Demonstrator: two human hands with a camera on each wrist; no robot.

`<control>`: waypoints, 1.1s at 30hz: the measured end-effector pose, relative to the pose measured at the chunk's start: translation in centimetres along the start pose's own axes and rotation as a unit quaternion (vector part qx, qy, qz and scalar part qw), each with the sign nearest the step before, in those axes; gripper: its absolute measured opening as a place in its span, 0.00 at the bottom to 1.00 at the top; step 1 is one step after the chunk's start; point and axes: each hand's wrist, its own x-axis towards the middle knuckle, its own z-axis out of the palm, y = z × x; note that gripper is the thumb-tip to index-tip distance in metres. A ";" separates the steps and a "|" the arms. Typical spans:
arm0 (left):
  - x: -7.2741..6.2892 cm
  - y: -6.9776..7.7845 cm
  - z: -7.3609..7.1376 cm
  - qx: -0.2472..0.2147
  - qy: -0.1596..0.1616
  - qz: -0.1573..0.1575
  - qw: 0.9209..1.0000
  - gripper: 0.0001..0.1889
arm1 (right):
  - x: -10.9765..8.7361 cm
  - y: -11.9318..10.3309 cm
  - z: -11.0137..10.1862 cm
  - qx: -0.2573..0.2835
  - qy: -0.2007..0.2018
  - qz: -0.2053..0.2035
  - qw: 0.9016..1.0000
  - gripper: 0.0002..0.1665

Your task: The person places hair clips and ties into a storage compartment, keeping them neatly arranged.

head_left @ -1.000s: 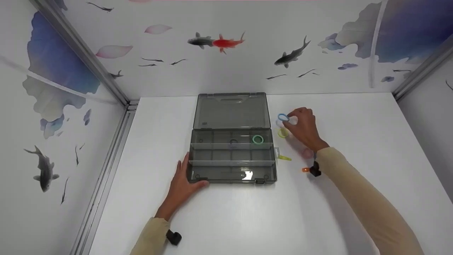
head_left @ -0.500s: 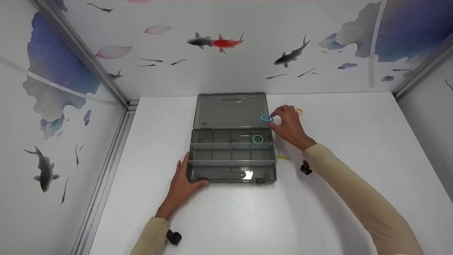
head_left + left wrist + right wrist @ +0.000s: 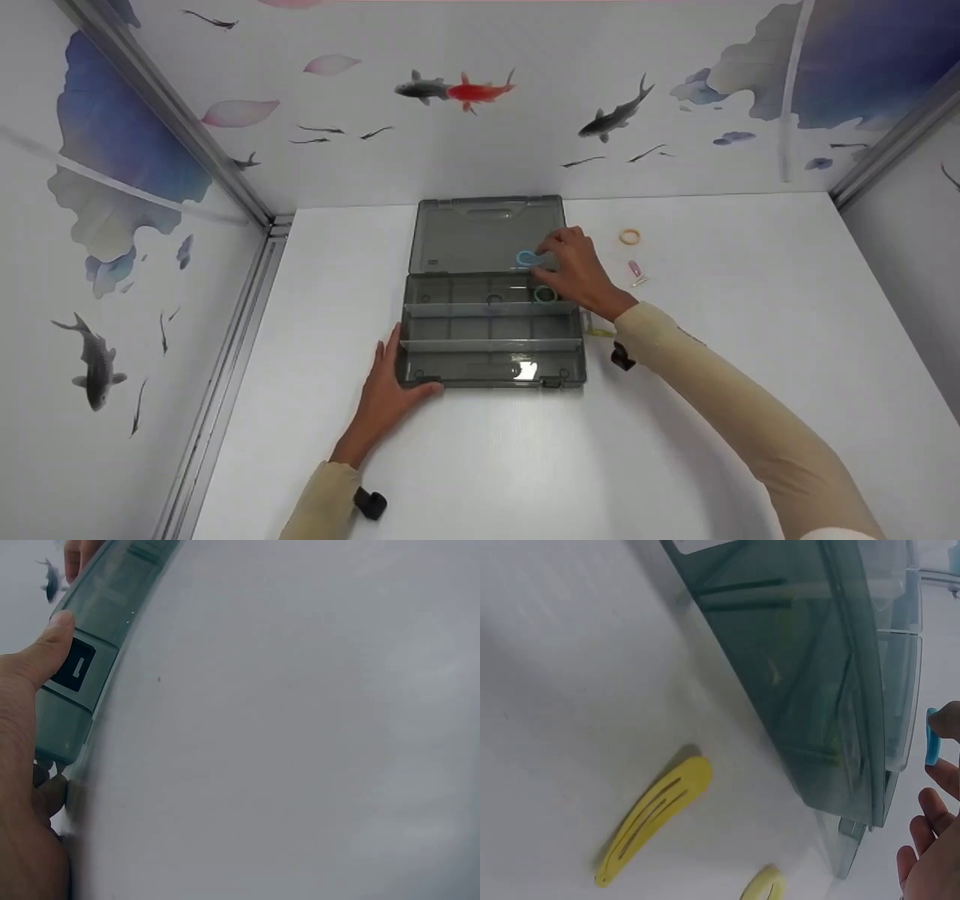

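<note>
My right hand (image 3: 581, 270) pinches a light-blue hair tie (image 3: 527, 259) between thumb and fingertips, above where the lid meets the tray of a grey see-through storage box (image 3: 469, 328). In the right wrist view the blue hair tie (image 3: 932, 736) appears edge-on, beyond the box wall. A mint-green hair tie (image 3: 546, 294) lies in the back row of compartments, partly behind my right thumb. My left hand (image 3: 386, 397) holds the box's front left corner, thumb along the front and fingers along the left side. In the left wrist view the thumb (image 3: 52, 645) presses beside the dark latch recess.
The lid (image 3: 480, 236) is folded back. A yellow snap hair clip (image 3: 656, 817) and a yellow hair tie (image 3: 756, 881) lie right of the box. Farther right are an orange hair tie (image 3: 630, 237) and a small pink clip (image 3: 635, 268). A patterned wall (image 3: 487, 165) stands behind.
My right hand has carried the blue hair tie leftward from the table to above the box, uncovering the orange hair tie and pink clip. The left hand and the box have stayed put.
</note>
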 end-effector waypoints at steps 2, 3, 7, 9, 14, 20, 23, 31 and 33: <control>0.0 0.0 0.0 0.001 -0.001 0.001 1.000 0.68 | 0.1 -0.4 0.4 -0.002 -0.004 -0.004 1.000 0.15; 0.0 0.0 0.0 0.002 -0.001 0.001 1.000 0.68 | 0.2 -0.7 0.5 -0.002 -0.007 -0.006 1.000 0.15; 0.0 0.0 0.0 0.000 -0.002 0.002 1.000 0.67 | 0.7 -1.6 1.1 -0.008 -0.017 -0.018 1.000 0.15; -0.1 0.1 -0.1 -0.003 -0.003 0.002 1.000 0.67 | 0.9 -2.1 1.4 -0.013 -0.020 -0.026 0.999 0.15; -0.1 0.1 -0.1 -0.002 -0.005 0.002 1.000 0.67 | 1.4 -3.1 2.4 -0.024 -0.034 -0.039 0.998 0.16; 0.0 0.0 -0.1 -0.001 -0.004 -0.001 1.000 0.67 | 1.6 -4.1 3.5 -0.012 -0.051 -0.046 0.998 0.16; 0.1 0.1 0.0 0.007 -0.004 -0.002 1.000 0.68 | 1.8 -4.6 3.9 -0.007 -0.057 -0.050 0.997 0.16; 0.1 0.0 -0.1 0.010 -0.003 0.006 1.000 0.68 | 2.5 -5.7 4.8 -0.026 -0.075 -0.057 0.995 0.17; 0.1 -0.1 -0.1 0.009 -0.002 0.006 1.000 0.68 | 2.7 -6.0 5.0 -0.031 -0.077 -0.062 0.995 0.16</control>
